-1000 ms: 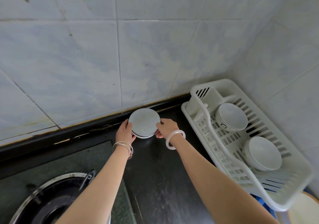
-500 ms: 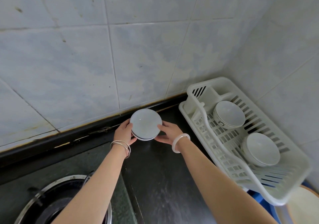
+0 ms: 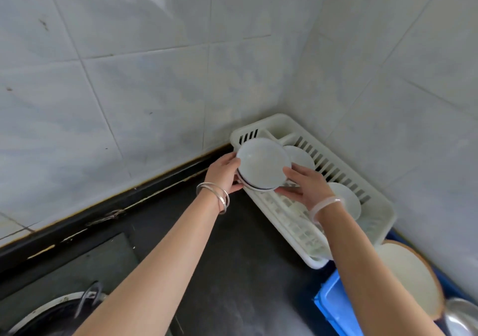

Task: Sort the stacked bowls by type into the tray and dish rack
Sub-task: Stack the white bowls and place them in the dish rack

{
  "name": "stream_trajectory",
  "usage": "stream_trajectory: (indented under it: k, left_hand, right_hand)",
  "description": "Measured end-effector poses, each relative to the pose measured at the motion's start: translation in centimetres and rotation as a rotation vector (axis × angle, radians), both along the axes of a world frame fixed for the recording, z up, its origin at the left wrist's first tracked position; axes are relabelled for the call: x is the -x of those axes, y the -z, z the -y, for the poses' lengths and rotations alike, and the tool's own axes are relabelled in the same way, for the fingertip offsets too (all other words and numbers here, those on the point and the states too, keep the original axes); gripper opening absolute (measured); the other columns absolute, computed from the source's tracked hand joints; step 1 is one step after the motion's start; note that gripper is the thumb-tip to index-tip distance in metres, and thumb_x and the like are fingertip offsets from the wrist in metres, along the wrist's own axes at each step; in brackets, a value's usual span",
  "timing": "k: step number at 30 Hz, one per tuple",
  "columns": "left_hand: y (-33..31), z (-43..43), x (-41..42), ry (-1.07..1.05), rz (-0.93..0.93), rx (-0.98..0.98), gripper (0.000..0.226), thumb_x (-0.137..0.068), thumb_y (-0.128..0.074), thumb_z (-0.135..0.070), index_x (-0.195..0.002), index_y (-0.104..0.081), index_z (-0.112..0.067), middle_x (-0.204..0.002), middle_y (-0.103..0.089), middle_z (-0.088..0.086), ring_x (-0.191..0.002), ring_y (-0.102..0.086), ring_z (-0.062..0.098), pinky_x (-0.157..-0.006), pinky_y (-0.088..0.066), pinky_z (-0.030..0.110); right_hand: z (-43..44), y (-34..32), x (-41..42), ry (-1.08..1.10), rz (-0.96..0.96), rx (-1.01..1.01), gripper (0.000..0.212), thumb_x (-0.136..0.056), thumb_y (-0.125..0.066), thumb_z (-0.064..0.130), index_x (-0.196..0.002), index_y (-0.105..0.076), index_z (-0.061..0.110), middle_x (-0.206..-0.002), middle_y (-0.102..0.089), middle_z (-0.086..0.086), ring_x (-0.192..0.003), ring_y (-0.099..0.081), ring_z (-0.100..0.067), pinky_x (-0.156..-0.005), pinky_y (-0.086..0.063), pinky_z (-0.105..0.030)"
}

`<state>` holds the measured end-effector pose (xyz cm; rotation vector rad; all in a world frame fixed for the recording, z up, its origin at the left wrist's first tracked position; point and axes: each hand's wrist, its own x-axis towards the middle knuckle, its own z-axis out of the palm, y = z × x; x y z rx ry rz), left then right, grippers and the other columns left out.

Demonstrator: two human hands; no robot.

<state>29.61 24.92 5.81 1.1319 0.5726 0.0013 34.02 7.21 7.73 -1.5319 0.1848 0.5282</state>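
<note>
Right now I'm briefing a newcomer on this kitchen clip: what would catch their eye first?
First, the stack of white bowls held upside down between the left hand and right hand, over the near-left edge of the white dish rack. Two more upturned bowls sit in the rack, which fills the tiled corner.

Pale marbled wall tiles [image 3: 144, 82] fill the upper frame and meet in a corner at upper right. Below lies a dark surface [image 3: 240, 271], with a stove burner [image 3: 49, 315] at lower left.
</note>
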Motion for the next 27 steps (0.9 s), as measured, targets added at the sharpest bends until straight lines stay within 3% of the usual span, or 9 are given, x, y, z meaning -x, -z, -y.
stream_trajectory:
  k: [4,7,10,14,19,22,25,27]
  left_hand:
    - [-1.4,3.5,-3.0,0.148,-0.032,-0.035,0.035,-0.091,-0.049,-0.008,-0.124,-0.055,-0.016,-0.11,-0.054,0.008,-0.109,-0.054,0.03,-0.074,-0.052,0.038]
    - [-1.2,5.5,-4.8,0.258,-0.064,-0.099,0.036,-0.091,-0.047,-0.004,-0.126,-0.053,-0.009,-0.114,-0.055,0.014,-0.106,-0.054,0.031,-0.075,-0.051,0.04]
    - [0.0,6.8,-6.7,0.355,-0.105,-0.219,0.038,-0.091,-0.044,0.001,-0.127,-0.052,-0.006,-0.124,-0.055,0.02,-0.111,-0.055,0.035,-0.087,-0.051,0.043]
    - [1.4,7.6,-8.9,0.486,-0.158,-0.363,0.042,-0.089,-0.039,0.01,-0.127,-0.051,0.001,-0.13,-0.053,0.025,-0.12,-0.051,0.039,-0.102,-0.043,0.047]
    - [2.8,7.6,-10.3,0.578,-0.227,-0.455,0.043,-0.088,-0.038,0.012,-0.127,-0.051,0.0,-0.13,-0.053,0.023,-0.119,-0.052,0.037,-0.101,-0.043,0.049]
    - [3.5,8.0,-11.1,0.593,-0.259,-0.453,0.04,-0.09,-0.038,0.009,-0.127,-0.05,0.002,-0.128,-0.054,0.023,-0.106,-0.055,0.03,-0.097,-0.046,0.044]
    - [4.0,8.6,-11.3,0.598,-0.3,-0.426,0.037,-0.09,-0.036,0.009,-0.124,-0.051,0.003,-0.123,-0.056,0.024,-0.097,-0.052,0.027,-0.088,-0.046,0.037]
    - [4.3,8.9,-11.2,0.626,-0.316,-0.418,0.037,-0.089,-0.037,0.012,-0.121,-0.053,0.004,-0.125,-0.055,0.024,-0.105,-0.054,0.031,-0.092,-0.046,0.04]
  right_hand:
    - [3.9,-0.7,-0.8,0.124,-0.019,-0.035,0.035,-0.088,-0.062,0.013,-0.122,-0.058,0.011,-0.105,-0.062,-0.004,-0.086,-0.068,-0.026,-0.062,-0.06,-0.026]
    - [6.1,0.1,-1.1,0.184,-0.043,-0.015,0.038,-0.089,-0.06,0.011,-0.126,-0.054,0.008,-0.118,-0.057,-0.011,-0.085,-0.069,-0.027,-0.063,-0.06,-0.027]
    - [7.3,1.3,-1.5,0.242,-0.106,-0.014,0.041,-0.089,-0.059,0.008,-0.129,-0.051,0.004,-0.126,-0.053,-0.017,-0.083,-0.067,-0.028,-0.064,-0.061,-0.031]
    - [7.3,3.2,-1.9,0.273,-0.195,0.0,0.041,-0.09,-0.056,0.004,-0.13,-0.048,0.001,-0.128,-0.053,-0.022,-0.08,-0.065,-0.029,-0.08,-0.055,-0.036]
    - [7.2,5.3,-2.0,0.278,-0.227,0.048,0.042,-0.089,-0.056,-0.001,-0.13,-0.047,-0.003,-0.127,-0.055,-0.025,-0.088,-0.064,-0.033,-0.081,-0.053,-0.035]
    - [7.6,6.1,-2.0,0.279,-0.252,0.066,0.04,-0.089,-0.056,0.0,-0.128,-0.049,-0.003,-0.123,-0.058,-0.025,-0.086,-0.065,-0.032,-0.079,-0.054,-0.034]
    - [8.1,6.7,-1.8,0.278,-0.274,0.096,0.037,-0.088,-0.058,0.001,-0.125,-0.052,-0.002,-0.117,-0.062,-0.023,-0.082,-0.066,-0.029,-0.064,-0.059,-0.029]
    - [8.4,7.0,-1.7,0.291,-0.287,0.118,0.036,-0.088,-0.058,0.001,-0.123,-0.053,-0.001,-0.117,-0.062,-0.023,-0.081,-0.067,-0.029,-0.065,-0.057,-0.029]
